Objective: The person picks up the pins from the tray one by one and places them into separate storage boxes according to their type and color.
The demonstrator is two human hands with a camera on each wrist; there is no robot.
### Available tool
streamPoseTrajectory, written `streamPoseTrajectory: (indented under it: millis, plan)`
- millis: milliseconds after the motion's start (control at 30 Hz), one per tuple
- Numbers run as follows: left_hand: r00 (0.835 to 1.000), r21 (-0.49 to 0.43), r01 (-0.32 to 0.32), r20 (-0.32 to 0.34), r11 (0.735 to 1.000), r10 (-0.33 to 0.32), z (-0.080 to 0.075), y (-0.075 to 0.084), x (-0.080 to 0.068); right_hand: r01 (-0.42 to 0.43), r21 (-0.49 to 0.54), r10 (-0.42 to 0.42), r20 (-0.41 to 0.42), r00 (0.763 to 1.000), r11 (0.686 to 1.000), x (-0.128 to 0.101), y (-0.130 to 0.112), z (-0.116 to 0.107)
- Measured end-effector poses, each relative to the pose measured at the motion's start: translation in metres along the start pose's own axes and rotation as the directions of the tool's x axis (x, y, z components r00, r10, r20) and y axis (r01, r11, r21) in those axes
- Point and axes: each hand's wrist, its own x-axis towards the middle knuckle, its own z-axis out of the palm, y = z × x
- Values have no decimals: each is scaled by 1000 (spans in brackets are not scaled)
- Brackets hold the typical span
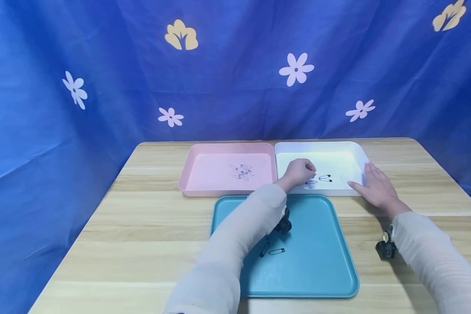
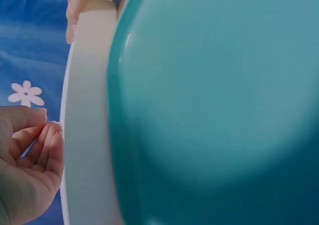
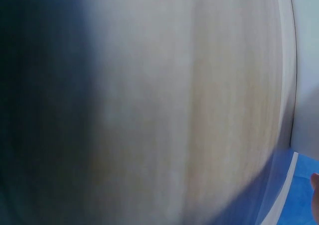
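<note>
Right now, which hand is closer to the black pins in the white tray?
Left. The left hand hovers just beside the black pins; the right hand rests on the white tray at its right edge.

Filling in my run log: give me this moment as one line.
left hand: curled over white tray, above black safety pins | right hand: flat on tray's edge | teal tray: two pins

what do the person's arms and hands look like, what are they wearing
Both arms wear loose, pale beige long sleeves down to the wrists. The left hand and right hand are bare, without gloves. A small black camera unit is strapped under the right wrist, another under the left.
</note>
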Motion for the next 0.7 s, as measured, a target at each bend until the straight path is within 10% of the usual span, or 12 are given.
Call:
streamPoseTrajectory:
  millis: [700]
  plan:
    - [995,-40,-39,89,998,42,-42,-11,-55,-10,21,10,3,1000,1000,1,4,1]
